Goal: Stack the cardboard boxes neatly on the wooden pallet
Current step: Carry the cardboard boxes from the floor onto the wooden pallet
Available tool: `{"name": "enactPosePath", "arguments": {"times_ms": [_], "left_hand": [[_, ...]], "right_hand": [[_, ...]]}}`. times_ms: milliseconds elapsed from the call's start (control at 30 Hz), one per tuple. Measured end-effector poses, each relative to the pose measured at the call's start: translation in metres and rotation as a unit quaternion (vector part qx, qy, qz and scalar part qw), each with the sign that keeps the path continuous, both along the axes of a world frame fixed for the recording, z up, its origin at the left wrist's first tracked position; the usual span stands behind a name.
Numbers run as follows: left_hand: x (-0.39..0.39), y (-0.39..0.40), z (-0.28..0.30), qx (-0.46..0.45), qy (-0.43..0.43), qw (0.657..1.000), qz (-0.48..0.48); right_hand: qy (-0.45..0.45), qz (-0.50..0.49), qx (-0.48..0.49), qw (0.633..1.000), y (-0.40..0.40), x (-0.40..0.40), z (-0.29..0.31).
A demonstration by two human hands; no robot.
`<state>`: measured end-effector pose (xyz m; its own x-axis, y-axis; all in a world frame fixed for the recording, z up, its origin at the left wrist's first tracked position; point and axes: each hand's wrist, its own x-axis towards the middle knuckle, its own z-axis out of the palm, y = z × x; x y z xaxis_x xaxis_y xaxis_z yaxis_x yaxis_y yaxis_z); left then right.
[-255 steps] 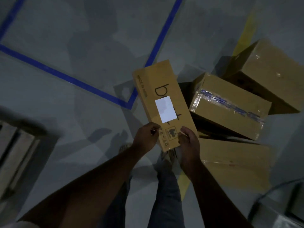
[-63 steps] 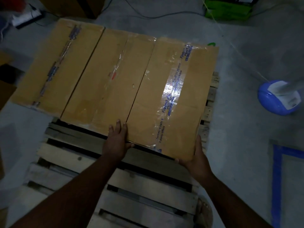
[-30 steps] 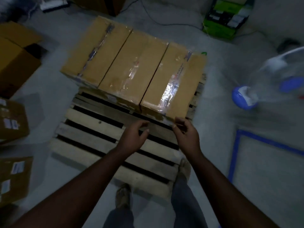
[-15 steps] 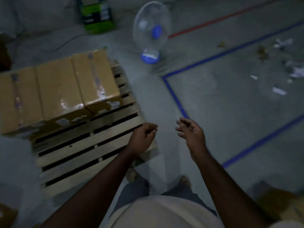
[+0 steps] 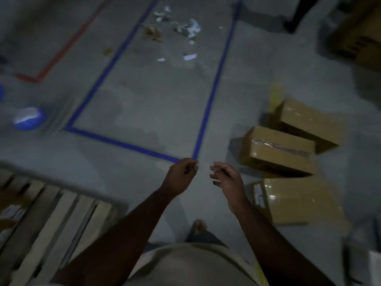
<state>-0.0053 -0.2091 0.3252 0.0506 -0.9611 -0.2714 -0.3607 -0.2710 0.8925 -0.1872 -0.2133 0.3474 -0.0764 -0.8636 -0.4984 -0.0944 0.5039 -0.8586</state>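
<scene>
Both hands are held empty above the floor, left hand [image 5: 181, 174] loosely curled, right hand [image 5: 225, 178] half spread; three cardboard boxes [image 5: 278, 153] lie at three o'clock, the wooden pallet [image 5: 53, 219] at eight.

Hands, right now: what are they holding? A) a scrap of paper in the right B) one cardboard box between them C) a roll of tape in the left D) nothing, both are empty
D: the left hand and the right hand hang loosely curled above the bare floor with nothing in them, while three cardboard boxes lie on the floor to the right.
</scene>
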Motion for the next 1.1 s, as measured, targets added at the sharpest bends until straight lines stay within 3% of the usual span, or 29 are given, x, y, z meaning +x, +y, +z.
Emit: {"name": "enactPosePath", "arguments": {"times_ms": [167, 400, 767, 933, 1100], "left_hand": [[-0.120, -0.046, -0.003, 0.017, 0.026, 0.991, -0.129], [-0.198, -0.113, -0.027, 0.056, -0.003, 0.974, -0.221], [-0.379, -0.194, -0.041, 0.110, -0.053, 0.897, -0.424], [-0.467, -0.202, -0.083, 0.146, -0.102, 0.865, -0.469], [-0.556, -0.211, -0.185, 0.226, -0.128, 0.840, -0.476]], "right_hand": [[-0.009, -0.118, 0.011, 0.993, -0.007, -0.115, 0.000], [-0.034, -0.257, 0.040, 0.965, -0.033, -0.189, -0.015], [-0.068, -0.430, 0.082, 0.896, -0.052, -0.317, -0.034], [-0.079, -0.486, 0.124, 0.862, -0.041, -0.398, -0.089], [-0.061, -0.502, 0.174, 0.845, -0.054, -0.470, -0.196]]}}
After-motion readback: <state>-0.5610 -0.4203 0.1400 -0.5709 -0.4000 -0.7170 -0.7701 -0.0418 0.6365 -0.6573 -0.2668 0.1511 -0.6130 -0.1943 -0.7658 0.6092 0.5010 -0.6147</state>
